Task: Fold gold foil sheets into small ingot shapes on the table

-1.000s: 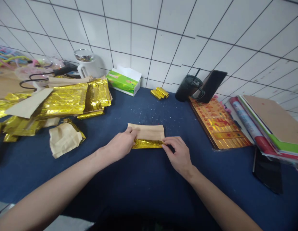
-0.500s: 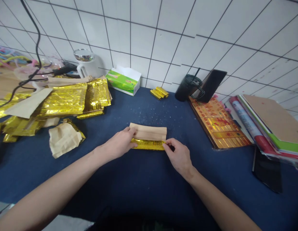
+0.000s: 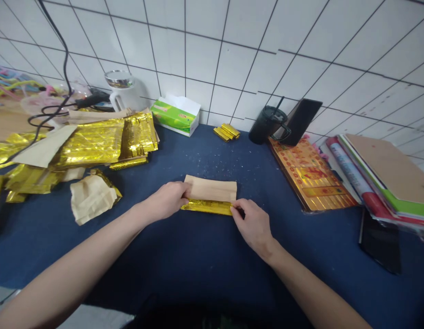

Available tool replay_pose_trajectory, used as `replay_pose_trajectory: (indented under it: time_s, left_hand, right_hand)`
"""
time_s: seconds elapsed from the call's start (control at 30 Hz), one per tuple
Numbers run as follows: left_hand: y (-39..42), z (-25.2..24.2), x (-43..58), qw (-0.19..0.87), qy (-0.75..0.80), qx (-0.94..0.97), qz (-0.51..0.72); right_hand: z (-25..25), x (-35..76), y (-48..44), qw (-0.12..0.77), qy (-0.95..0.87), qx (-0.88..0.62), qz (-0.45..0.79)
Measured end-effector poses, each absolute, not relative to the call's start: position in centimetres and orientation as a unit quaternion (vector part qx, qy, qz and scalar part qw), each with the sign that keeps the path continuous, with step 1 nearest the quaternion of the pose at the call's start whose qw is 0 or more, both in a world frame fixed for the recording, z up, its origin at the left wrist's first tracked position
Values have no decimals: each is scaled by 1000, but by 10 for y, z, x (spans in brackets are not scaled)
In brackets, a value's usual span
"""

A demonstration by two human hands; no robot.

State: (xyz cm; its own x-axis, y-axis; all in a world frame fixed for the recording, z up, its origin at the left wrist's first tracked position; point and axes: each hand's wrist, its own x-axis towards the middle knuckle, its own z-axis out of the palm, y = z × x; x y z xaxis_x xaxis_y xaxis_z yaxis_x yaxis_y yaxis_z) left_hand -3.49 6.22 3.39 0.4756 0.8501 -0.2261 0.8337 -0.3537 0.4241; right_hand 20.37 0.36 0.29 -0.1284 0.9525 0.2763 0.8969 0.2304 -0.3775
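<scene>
Pinching the two ends of a gold foil paper [image 3: 208, 198], the left hand [image 3: 167, 201] grips its left edge and the right hand [image 3: 253, 224] grips its right edge. The paper lies mid-fold on the blue tablecloth [image 3: 205, 260], tan backing facing up, gold strip along the near side. A pile of gold sheets [image 3: 92, 141] sits well apart to the left, small folded gold bars [image 3: 226, 132] near the wall.

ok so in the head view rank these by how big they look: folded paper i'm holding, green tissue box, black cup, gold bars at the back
1. folded gold paper and green tissue box: about alike, and the paper is nearer the camera, so not ranked
2. black cup
3. gold bars
</scene>
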Motion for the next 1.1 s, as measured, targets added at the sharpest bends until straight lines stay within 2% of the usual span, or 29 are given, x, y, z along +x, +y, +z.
replay_pose_trajectory:
  time_s: [0.3, 0.43, 0.57, 0.73, 0.87, 1.0, 1.1]
  left_hand:
    - [59, 29, -32, 202, 508, 837, 7]
    - [55, 30, -31, 178, 510, 842, -13]
    - [55, 32, -29, 175, 520, 836, -23]
    - [56, 30, -30, 182, 518, 836, -24]
    - [54, 36, -30, 158, 524, 835, -52]
    - [44, 48, -21, 66, 559, 821, -95]
    - [25, 46, -9, -5, 516, 856, -29]
  right_hand:
    - [0, 202, 3, 198, -779, -594, 33]
    - [2, 200, 0, 176, -802, -569, -47]
    - [4, 199, -3, 140, -861, -479, -98]
    - [0, 204, -1, 108, -916, -383, -58]
    - [3, 206, -1, 77, -921, -383, -7]
    - [11, 205, -2, 29, -924, -381, 18]
    - [12, 206, 0, 1, -927, -376, 16]
